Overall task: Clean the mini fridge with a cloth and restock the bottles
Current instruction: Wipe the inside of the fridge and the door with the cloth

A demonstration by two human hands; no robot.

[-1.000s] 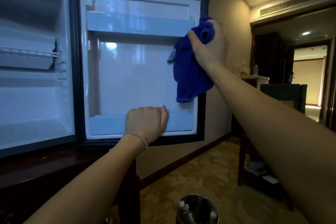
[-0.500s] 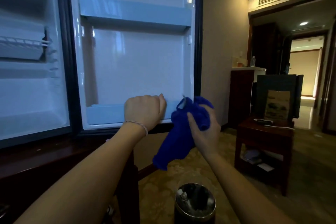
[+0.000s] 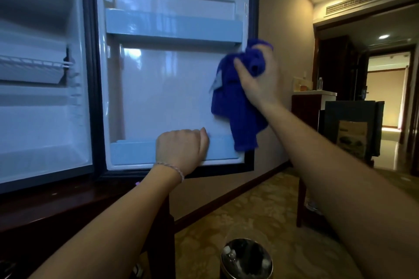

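Note:
The mini fridge [image 3: 40,124] stands open on a dark wooden cabinet, its white inside bare apart from a wire shelf. Its door [image 3: 163,88] is swung wide toward me, with two pale blue door shelves. My left hand [image 3: 181,149] grips the lower door shelf with curled fingers. My right hand [image 3: 258,81] holds a bunched blue cloth [image 3: 238,106] against the door's right inner edge, just under the upper shelf. The cloth's loose end hangs down to the lower shelf. No bottles show in the fridge.
A round metal bin [image 3: 246,260] stands on the patterned carpet below my arms. To the right are a dark wooden side table [image 3: 303,199], a cabinet with a small bottle [image 3: 320,83] on top, and an open doorway to a corridor.
My right hand has carried the cloth from the lower right corner of the door back up to the right edge under the upper shelf. My left hand has stayed on the lower shelf.

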